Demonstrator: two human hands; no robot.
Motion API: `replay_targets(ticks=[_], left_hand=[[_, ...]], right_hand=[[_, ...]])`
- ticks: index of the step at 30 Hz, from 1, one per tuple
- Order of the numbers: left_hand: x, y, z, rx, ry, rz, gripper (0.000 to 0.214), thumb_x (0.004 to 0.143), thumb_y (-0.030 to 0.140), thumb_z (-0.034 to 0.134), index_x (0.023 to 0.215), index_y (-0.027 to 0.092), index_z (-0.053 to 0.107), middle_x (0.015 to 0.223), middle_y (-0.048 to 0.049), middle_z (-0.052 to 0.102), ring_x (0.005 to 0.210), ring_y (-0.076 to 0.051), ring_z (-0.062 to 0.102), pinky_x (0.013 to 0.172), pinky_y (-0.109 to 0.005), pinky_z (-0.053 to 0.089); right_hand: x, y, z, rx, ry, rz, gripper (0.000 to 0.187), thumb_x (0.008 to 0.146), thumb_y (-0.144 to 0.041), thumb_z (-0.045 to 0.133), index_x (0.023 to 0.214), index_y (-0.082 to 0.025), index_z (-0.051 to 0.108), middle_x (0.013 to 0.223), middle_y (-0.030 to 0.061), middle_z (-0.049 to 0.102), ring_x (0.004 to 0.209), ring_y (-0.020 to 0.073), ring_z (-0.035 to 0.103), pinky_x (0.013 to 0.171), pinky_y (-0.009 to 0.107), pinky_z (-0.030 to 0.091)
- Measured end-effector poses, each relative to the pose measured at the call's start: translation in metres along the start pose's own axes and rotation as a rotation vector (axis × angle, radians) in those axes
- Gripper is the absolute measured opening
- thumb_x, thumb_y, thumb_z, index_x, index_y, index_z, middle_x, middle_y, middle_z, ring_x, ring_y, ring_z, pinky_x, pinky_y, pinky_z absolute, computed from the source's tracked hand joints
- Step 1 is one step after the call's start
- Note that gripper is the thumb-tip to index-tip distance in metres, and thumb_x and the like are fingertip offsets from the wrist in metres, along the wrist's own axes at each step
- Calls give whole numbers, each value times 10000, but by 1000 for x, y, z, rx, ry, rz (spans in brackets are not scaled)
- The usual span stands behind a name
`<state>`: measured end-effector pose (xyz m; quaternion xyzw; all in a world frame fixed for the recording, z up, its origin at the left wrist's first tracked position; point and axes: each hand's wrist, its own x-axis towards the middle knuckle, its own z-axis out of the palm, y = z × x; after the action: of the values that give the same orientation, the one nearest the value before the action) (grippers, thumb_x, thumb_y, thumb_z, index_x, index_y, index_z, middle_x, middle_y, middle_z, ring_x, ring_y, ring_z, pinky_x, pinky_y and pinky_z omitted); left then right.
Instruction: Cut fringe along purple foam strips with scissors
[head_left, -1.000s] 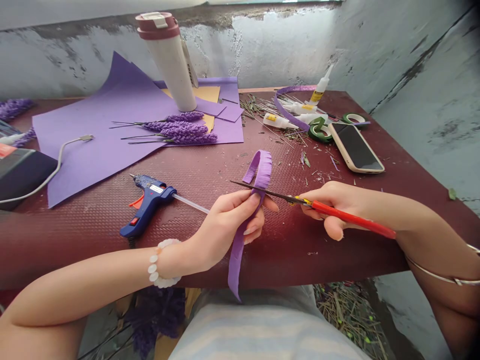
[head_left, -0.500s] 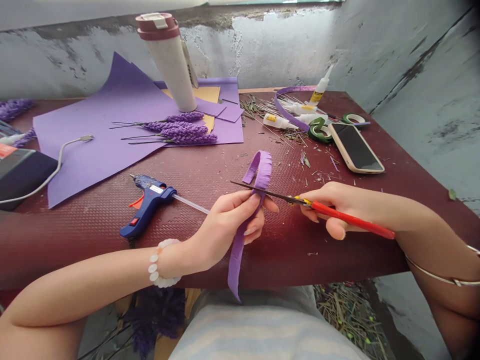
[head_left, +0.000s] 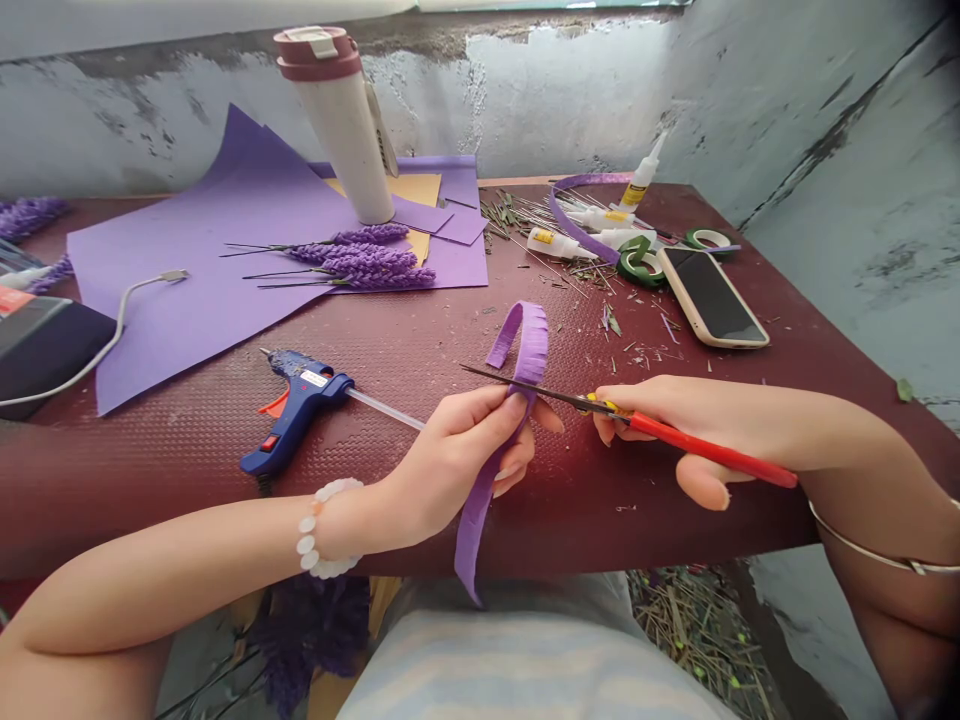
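Between the thumb and fingers of my left hand [head_left: 465,450] is a strip of purple foam or paper [head_left: 475,530]. Its upper end curls over and carries a row of short cuts along one edge; the lower end hangs past the table edge. My right hand [head_left: 667,425] grips scissors with red handles [head_left: 712,450]. Their dark blades lie across the strip just above my left thumb, and I cannot tell how far the blades are apart. Left of my left hand lies a blue glue gun [head_left: 304,405] with a clear glue stick in its back.
Purple sheets [head_left: 202,250] cover the back left, bearing purple flower stems [head_left: 375,262] and a white tumbler [head_left: 341,140]. Toward the back right are glue bottles [head_left: 555,243], green tape [head_left: 641,265], wires and a phone [head_left: 714,297]. A white cable [head_left: 120,320] lies at left.
The right hand has shifted slightly right and down with the scissors, its thumb lower. My left hand and the strip have moved a little to the right.
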<state>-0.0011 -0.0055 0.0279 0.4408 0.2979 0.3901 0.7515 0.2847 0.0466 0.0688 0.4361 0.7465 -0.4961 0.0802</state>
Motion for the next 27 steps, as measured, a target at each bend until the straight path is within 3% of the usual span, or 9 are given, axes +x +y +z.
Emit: replay_targets(ticks=[3, 8, 11, 13, 17, 22, 27], left_hand=[[1, 2, 0, 8, -3, -17, 570, 998, 674, 992, 952, 151, 772, 601, 90, 519, 508, -88, 435, 519, -254, 339], [-1, 4, -2, -6, -2, -33, 511, 1018, 636, 952, 953, 151, 804, 591, 69, 542, 508, -108, 444, 538, -279, 378], [-2, 4, -3, -6, 3, -30, 524, 1069, 650, 863, 997, 131, 851, 591, 8, 648, 516, -149, 537, 555, -298, 439], [-2, 4, -4, -8, 9, -51, 539, 1064, 659, 866, 1026, 122, 866, 643, -40, 747, 531, -176, 618, 565, -305, 489], [-1, 5, -4, -3, 21, -47, 552, 1025, 655, 937, 1085, 110, 872, 777, -104, 874, 579, -209, 732, 596, -318, 573], [0, 6, -4, 53, 56, -21, 580, 1011, 700, 964, 1032, 133, 839, 792, -106, 894, 587, -204, 748, 585, -306, 600], [1, 6, -5, 86, 84, -15, 602, 1005, 727, 964, 1002, 137, 842, 771, -114, 892, 549, -190, 718, 540, -290, 579]], right_hand=[[2, 1, 1, 25, 4, -15, 444, 811, -537, 970, 917, -296, 613, 808, -47, 675, 710, 227, 567, 636, 365, 404], [7, 2, 1, 105, -15, -57, 803, 723, -912, 1016, 802, -298, 505, 714, -94, 470, 672, 164, 355, 576, 341, 278], [9, 4, 1, 140, -12, -140, 988, 633, -1209, 842, 795, -297, 495, 713, -91, 459, 665, 160, 335, 566, 342, 261], [9, 5, 2, 160, 0, -194, 1059, 548, -1308, 694, 796, -296, 503, 722, -85, 470, 660, 160, 335, 564, 342, 262], [6, 6, 2, 174, -10, -203, 1080, 493, -1335, 599, 797, -302, 512, 725, -78, 486, 663, 169, 343, 566, 343, 275], [4, 6, -1, 182, -28, -212, 1055, 559, -1316, 643, 807, -296, 537, 746, -60, 520, 674, 177, 364, 579, 362, 299], [4, 6, -3, 192, -32, -198, 1067, 537, -1327, 635, 805, -297, 548, 743, -57, 534, 669, 178, 363, 581, 364, 296]])
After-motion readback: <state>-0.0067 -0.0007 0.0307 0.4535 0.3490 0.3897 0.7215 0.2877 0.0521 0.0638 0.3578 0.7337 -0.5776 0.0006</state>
